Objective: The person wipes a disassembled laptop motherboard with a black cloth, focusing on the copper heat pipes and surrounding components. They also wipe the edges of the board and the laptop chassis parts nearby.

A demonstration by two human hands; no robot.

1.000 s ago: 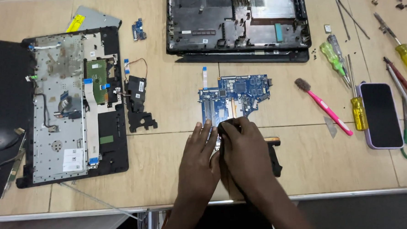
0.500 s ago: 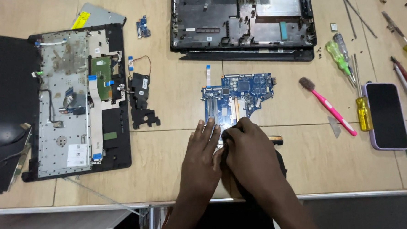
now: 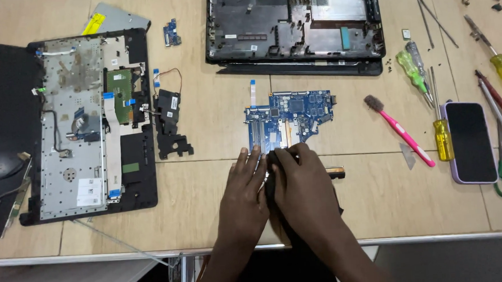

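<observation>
A black part (image 3: 271, 182) lies on the bench (image 3: 389, 208) just below the blue board (image 3: 289, 118). Both hands cover it: the left hand (image 3: 245, 192) pressed flat, the right hand (image 3: 304, 186) curled over it. A pink brush (image 3: 400, 131) lies to the right.

We see both forearms entering from the bottom edge, bare to where the frame cuts them off: no sleeves or cuffs in view. Left hand (image 3: 243, 198) bare: no glove, ring or strap that we can see. Right hand (image 3: 305, 185) likewise uncovered, wrist without watch or band. Fingernails look short, though we find them too small to judge further.
</observation>
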